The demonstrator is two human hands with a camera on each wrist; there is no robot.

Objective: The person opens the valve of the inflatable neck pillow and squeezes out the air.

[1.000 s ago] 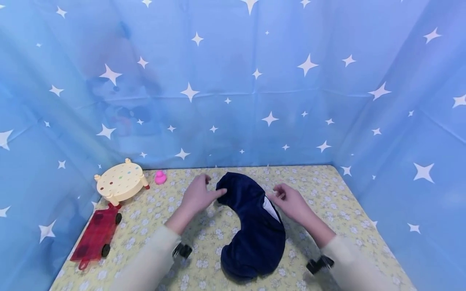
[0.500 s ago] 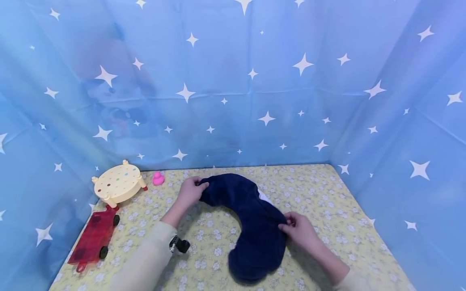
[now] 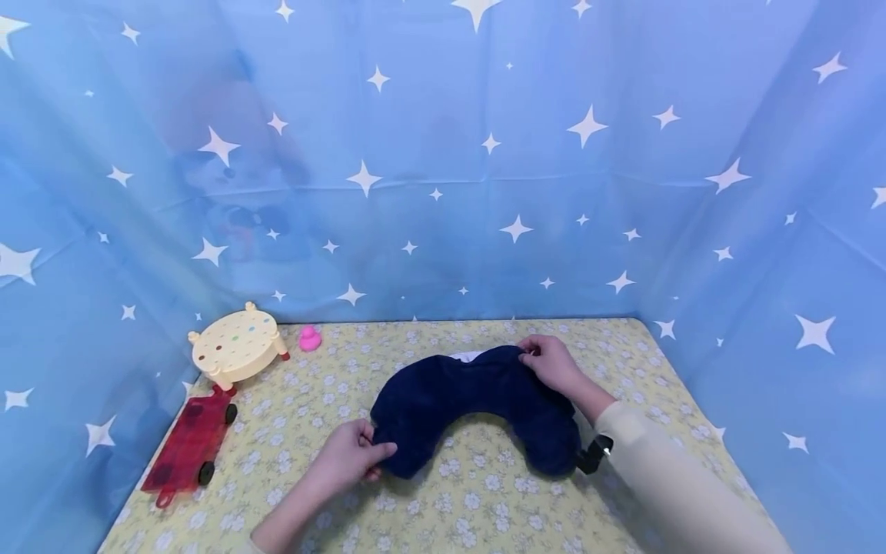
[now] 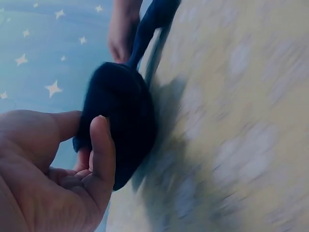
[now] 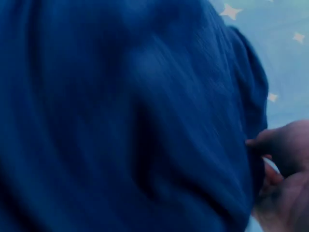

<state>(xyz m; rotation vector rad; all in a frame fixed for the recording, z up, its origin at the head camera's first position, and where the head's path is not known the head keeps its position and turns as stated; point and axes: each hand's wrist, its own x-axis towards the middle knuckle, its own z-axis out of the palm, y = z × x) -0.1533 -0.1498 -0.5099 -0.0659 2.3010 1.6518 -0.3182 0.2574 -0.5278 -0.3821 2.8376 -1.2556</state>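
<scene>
A dark navy U-shaped neck pillow (image 3: 457, 392) lies arched over the table with its opening toward me. A small white patch (image 3: 467, 356) shows along its far edge. My left hand (image 3: 349, 455) pinches the pillow's left end between thumb and fingers; the left wrist view shows that end dark and rounded beside the thumb. At the upper right of the curve, my right hand (image 3: 552, 364) pinches the outer edge. In the right wrist view the blue fabric (image 5: 135, 116) fills most of the picture, with the fingers at its right border.
At the left stand a cream round toy table (image 3: 235, 346) with coloured dots and a red translucent toy cart (image 3: 187, 446) with black wheels. A pink rubber duck (image 3: 309, 338) sits near the back edge. The flowered tabletop (image 3: 471, 508) meets a blue star-printed curtain (image 3: 443, 154).
Both hands have taken hold of the neck pillow. It has turned counterclockwise, so its opening now faces me instead of left. The left hand came nearer; the right went farther back.
</scene>
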